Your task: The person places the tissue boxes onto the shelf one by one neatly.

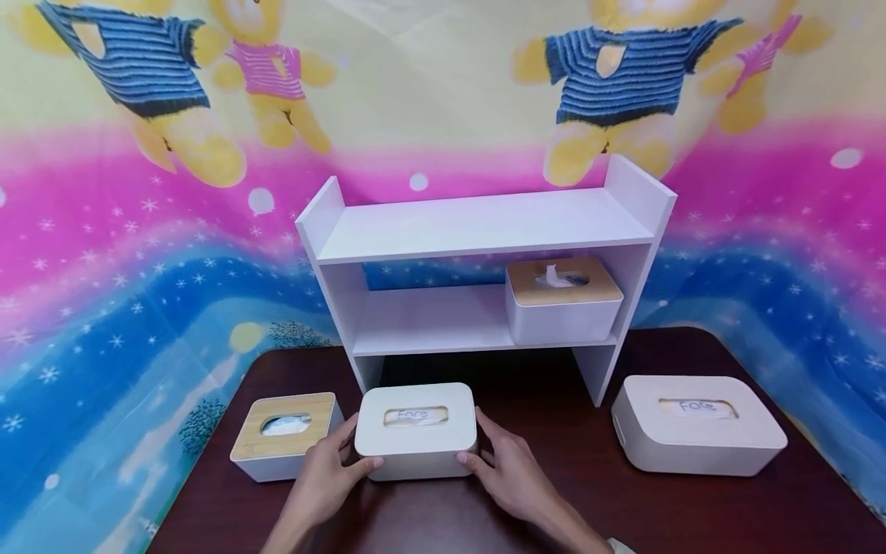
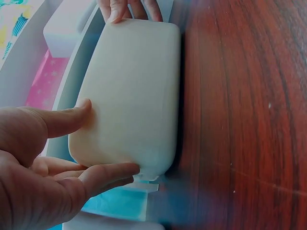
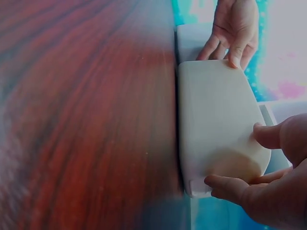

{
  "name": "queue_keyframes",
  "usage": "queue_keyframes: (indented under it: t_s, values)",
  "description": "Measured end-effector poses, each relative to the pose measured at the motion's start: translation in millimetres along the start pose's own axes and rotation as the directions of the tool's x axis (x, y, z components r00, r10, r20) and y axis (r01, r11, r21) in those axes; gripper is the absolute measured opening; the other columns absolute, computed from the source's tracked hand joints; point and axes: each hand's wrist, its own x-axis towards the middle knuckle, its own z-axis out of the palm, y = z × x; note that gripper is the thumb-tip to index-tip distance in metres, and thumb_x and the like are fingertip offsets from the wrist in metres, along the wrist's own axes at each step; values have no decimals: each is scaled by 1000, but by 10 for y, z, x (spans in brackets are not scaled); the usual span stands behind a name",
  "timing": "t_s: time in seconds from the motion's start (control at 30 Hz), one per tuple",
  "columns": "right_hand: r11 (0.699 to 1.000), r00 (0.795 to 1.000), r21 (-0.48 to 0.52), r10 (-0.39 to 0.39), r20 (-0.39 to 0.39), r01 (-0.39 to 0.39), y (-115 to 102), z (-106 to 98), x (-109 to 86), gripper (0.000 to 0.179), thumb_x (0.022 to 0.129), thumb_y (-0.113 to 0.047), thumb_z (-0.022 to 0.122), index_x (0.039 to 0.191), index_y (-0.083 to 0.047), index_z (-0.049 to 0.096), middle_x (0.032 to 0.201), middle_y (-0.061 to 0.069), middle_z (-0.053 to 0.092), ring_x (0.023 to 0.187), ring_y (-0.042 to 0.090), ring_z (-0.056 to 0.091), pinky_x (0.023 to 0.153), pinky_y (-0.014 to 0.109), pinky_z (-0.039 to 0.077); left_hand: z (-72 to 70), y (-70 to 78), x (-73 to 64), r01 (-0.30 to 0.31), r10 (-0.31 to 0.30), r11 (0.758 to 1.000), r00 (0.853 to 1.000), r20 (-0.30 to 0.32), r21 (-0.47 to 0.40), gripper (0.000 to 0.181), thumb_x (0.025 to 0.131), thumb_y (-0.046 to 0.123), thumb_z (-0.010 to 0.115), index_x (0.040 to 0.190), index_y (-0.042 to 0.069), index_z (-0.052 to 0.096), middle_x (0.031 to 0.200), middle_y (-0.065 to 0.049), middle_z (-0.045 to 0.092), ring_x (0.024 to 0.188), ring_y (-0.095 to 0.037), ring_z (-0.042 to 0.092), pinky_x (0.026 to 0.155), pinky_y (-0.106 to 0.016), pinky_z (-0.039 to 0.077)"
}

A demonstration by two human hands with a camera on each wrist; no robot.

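Note:
An off-white tissue box (image 1: 415, 442) with rounded corners, "Face" showing through its slot, is at the front middle in the head view. My left hand (image 1: 325, 473) grips its left end, thumb at the front and fingers along the side. At the opposite end my right hand (image 1: 508, 469) holds it the same way. Both wrist views show the plain front of the box (image 2: 129, 91) between the hands, low over the table. Whether its underside touches the table I cannot tell. Close beside my left hand sits a wood-lidded tissue box (image 1: 314, 415).
A white two-tier shelf (image 1: 484, 223) stands behind, with a large wood-lidded tissue box (image 1: 567, 323) at the right of its middle board. Another off-white tissue box (image 1: 699, 458) is at the right of the dark red-brown table (image 1: 429, 523). A bear-print cloth (image 1: 443, 100) hangs behind.

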Motion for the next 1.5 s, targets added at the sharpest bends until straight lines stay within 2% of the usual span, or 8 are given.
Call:
queue_keyframes:
  t_s: [0.47, 0.83, 0.93, 1.0, 1.1, 1.2, 1.33, 1.5]
  values:
    - [1000, 996, -8, 9, -84, -10, -114, -122, 3, 78, 98, -22, 80, 162, 3, 41, 166, 23, 44, 149, 39, 49, 101, 37, 61, 54, 132, -31, 39, -53, 989, 994, -93, -143, 79, 87, 14, 90, 155, -2, 54, 153, -29, 58, 136, -41, 64, 92, -35, 65]
    - [1000, 985, 21, 10, -170, -6, -222, -207, -10, 75, 95, -21, 82, 158, 1, 48, 161, 19, 50, 134, 29, 62, 105, 44, 59, 64, 231, -94, 18, -53, 976, 986, -159, -215, 67, 90, 14, 89, 150, 6, 62, 153, -22, 60, 135, -37, 63, 93, -36, 64]
    - [1000, 982, 19, 27, -187, -24, -254, -238, -20, 75, 93, -22, 83, 157, 0, 51, 158, 18, 53, 101, 13, 76, 96, 36, 63, 74, 262, -106, 17, -57, 975, 983, -176, -224, 65, 90, 15, 89, 149, 6, 63, 151, -20, 62, 134, -35, 64, 94, -36, 63]
    - [999, 978, -2, 36, -204, -37, -269, -256, -26, 74, 92, -24, 85, 155, -3, 53, 155, 17, 56, 82, 0, 71, 94, 32, 62, 85, 280, -114, 14, -61, 972, 980, -192, -236, 64, 89, 14, 89, 147, 5, 64, 150, -19, 62, 133, -34, 64, 95, -36, 62]
    - [999, 973, -17, 43, -228, -48, -285, -279, -35, 73, 90, -25, 86, 154, -6, 57, 149, 17, 62, 53, -6, 44, 87, 25, 57, 104, 310, -129, 9, -68, 967, 972, -223, -254, 63, 88, 14, 90, 144, 4, 66, 148, -17, 64, 132, -32, 65, 96, -35, 61]
    - [998, 967, -22, 49, -249, -56, -299, -301, -39, 72, 88, -26, 88, 152, -9, 60, 115, 16, 80, 47, -6, 34, 78, 21, 54, 122, 336, -148, -3, -68, 963, 965, -254, -271, 61, 87, 13, 91, 142, 2, 67, 146, -16, 65, 131, -31, 65, 96, -34, 61]
    - [998, 962, 3, 68, -264, -70, -324, -331, -45, 70, 87, -27, 89, 150, -12, 62, 72, 1, 66, 43, -5, 25, 57, 20, 45, 142, 370, -167, -24, -65, 953, 957, -284, -301, 60, 86, 12, 92, 140, 3, 68, 144, -15, 67, 131, -26, 64, 96, -30, 61]
    - [998, 957, 23, 60, -282, -56, -356, -362, -59, 68, 86, -25, 90, 148, -12, 65, 98, 17, 80, 44, -6, 25, 50, 21, 41, 152, 413, -192, -48, -70, 937, 945, -319, -346, 61, 83, 14, 94, 139, 7, 70, 144, -10, 68, 132, -19, 64, 92, -17, 59]
